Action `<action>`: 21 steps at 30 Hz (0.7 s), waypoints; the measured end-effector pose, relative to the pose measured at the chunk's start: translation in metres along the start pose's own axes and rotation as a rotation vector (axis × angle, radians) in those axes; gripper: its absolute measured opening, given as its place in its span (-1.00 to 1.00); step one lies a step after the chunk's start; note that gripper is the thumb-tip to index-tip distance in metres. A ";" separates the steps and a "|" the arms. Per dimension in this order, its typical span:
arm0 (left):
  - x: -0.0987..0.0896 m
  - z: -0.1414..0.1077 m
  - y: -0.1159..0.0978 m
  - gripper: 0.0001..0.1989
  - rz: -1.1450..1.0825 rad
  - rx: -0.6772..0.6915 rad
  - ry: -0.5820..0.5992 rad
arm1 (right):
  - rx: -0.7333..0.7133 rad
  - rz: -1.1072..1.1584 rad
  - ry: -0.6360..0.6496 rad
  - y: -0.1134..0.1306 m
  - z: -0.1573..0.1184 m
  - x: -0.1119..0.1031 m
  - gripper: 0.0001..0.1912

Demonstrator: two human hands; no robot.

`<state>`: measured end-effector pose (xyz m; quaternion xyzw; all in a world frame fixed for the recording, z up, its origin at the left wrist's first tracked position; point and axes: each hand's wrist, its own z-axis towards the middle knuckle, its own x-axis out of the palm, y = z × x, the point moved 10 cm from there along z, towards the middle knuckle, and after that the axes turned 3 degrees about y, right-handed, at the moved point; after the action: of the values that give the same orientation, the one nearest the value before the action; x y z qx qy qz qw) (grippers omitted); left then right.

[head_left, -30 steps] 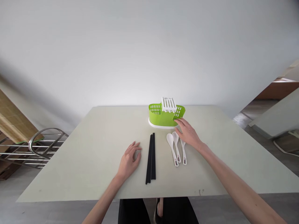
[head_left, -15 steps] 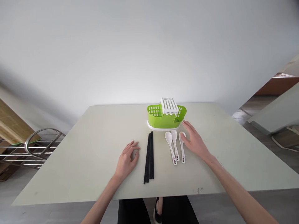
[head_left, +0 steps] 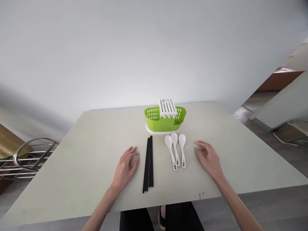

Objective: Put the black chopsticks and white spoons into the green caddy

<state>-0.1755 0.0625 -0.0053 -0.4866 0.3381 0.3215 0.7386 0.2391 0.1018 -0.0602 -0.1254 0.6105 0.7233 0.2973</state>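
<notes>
My left hand (head_left: 125, 166) rests on the table just left of a bundle of black chopsticks (head_left: 148, 165), its fingers loosely curved and apart, holding nothing. On the other side, my right hand (head_left: 209, 158) lies to the right of three white spoons (head_left: 183, 150), with a gap between thumb and fingers and nothing in it. The spoons lie side by side, bowls pointing away from me, and two of them touch or nearly touch. Behind them stands a green utensil basket (head_left: 166, 124) on a white base, with a white slotted rack (head_left: 167, 108) across its middle.
The pale table (head_left: 96, 134) meets a plain wall (head_left: 144, 51) at its far edge. A metal rack (head_left: 33, 154) with a wooden board (head_left: 12, 141) stands off the left side. Beyond the right edge is a white piece of furniture (head_left: 281, 99).
My right hand has drawn back from beside the basket and the rightmost spoon, toward the right and nearer me. My left hand stays by the chopsticks. The view has shifted slightly.
</notes>
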 end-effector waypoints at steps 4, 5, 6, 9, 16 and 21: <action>0.007 0.001 -0.009 -0.66 0.116 0.015 0.010 | -0.022 -0.026 0.000 0.010 0.000 0.002 -0.63; 0.011 0.000 -0.012 -0.61 0.143 0.017 0.015 | -0.023 -0.027 -0.004 0.010 0.000 0.001 -0.63; 0.014 0.000 -0.015 -0.57 0.166 0.018 0.023 | -0.024 -0.027 -0.006 0.011 0.000 0.001 -0.63; 0.022 -0.002 -0.022 -0.50 0.206 0.022 0.041 | -0.024 -0.025 -0.008 0.010 0.000 0.000 -0.64; 0.021 -0.004 -0.023 -0.54 0.188 0.026 0.035 | -0.030 -0.017 -0.016 0.010 -0.001 -0.001 -0.66; 0.019 -0.004 -0.018 -0.56 0.144 0.015 0.031 | -0.009 -0.003 -0.010 0.010 -0.002 -0.002 -0.66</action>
<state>-0.1509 0.0556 -0.0125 -0.4602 0.3862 0.3637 0.7119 0.2344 0.0990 -0.0513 -0.1239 0.6054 0.7264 0.3009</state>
